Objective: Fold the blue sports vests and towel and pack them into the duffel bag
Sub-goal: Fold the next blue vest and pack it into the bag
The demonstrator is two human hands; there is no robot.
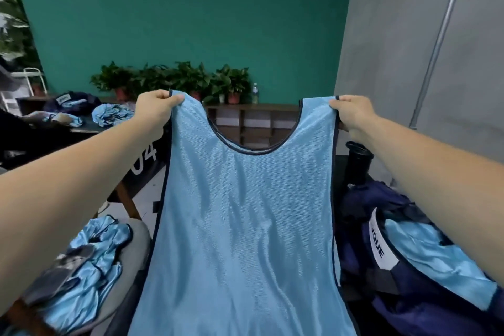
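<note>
A light blue vest (240, 221) of shiny mesh with dark navy trim hangs flat in mid-air, scooped neck upward. The left hand (155, 110) pinches one shoulder strap, the right hand (351, 114) the other. At right, a navy duffel bag (403, 305) holds more glossy blue fabric; crumpled vests (90, 259) lie on a grey chair (135, 249) at left.

Light-blue vest (245, 213), navy-trimmed, hanging spread between left hand (155, 110) and right hand (351, 113), pinched at both straps. Crumpled vests (90, 262) heaped below left hand. Open navy duffel bag (409, 311) below right hand, packed vest (436, 259) inside.
</note>
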